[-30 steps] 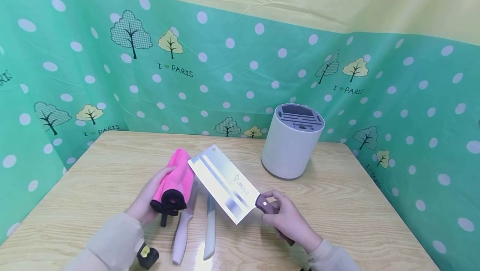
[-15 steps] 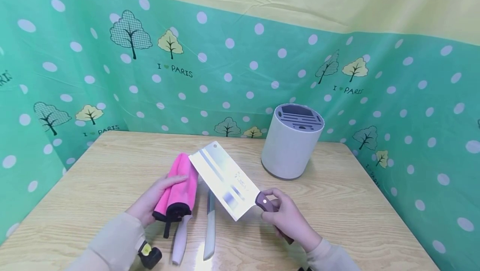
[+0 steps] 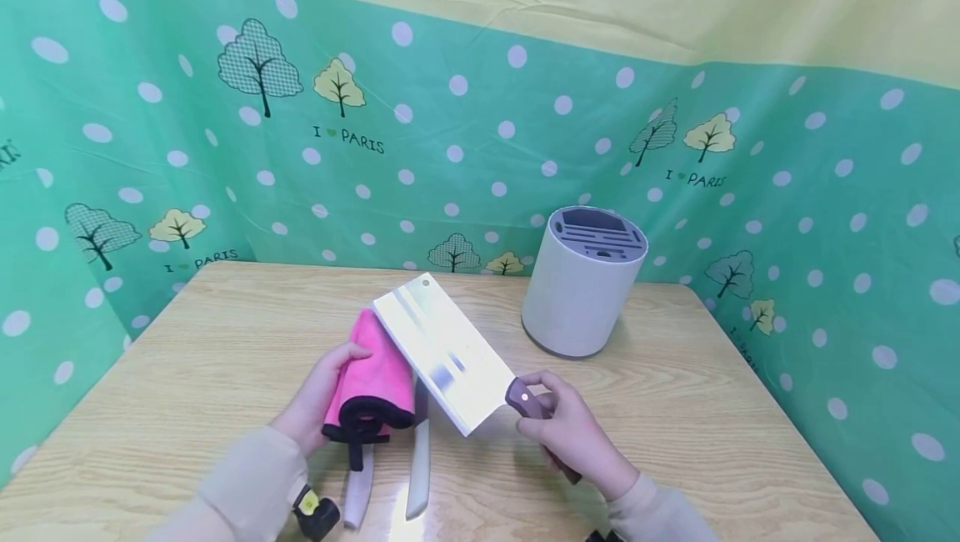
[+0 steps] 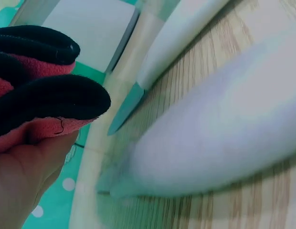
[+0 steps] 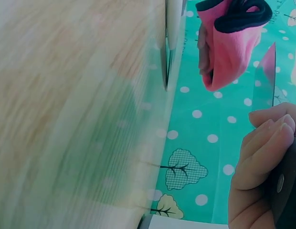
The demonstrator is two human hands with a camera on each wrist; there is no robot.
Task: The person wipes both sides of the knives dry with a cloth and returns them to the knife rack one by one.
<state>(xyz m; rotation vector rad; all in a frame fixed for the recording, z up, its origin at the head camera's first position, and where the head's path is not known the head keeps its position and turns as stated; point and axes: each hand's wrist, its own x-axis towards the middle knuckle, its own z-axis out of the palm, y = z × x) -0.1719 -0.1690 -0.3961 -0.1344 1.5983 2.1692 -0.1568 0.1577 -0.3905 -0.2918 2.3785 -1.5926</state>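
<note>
In the head view my right hand (image 3: pixel 564 425) grips the dark handle of a cleaver (image 3: pixel 447 350), its broad shiny blade tilted up over the table and pointing to the far left. My left hand (image 3: pixel 318 392) holds a folded pink cloth (image 3: pixel 377 371) with black edging, which lies against the blade's left edge. Below the cloth, a knife with a pale lilac handle (image 3: pixel 358 488) lies on the table, its blade hidden. Beside it is a second knife with a whitish handle (image 3: pixel 419 467). The left wrist view shows the cloth (image 4: pixel 47 102) above both knife handles.
A white cylindrical knife block (image 3: pixel 583 283) with slots in its dark top stands at the back right of the wooden table (image 3: pixel 675 409). A green dotted curtain (image 3: pixel 420 142) hangs behind and on both sides.
My left hand has moved right and slightly toward me with the cloth, along the cleaver's blade, covering more of the lilac-handled knife. The cleaver has risen slightly and shifted a little left.
</note>
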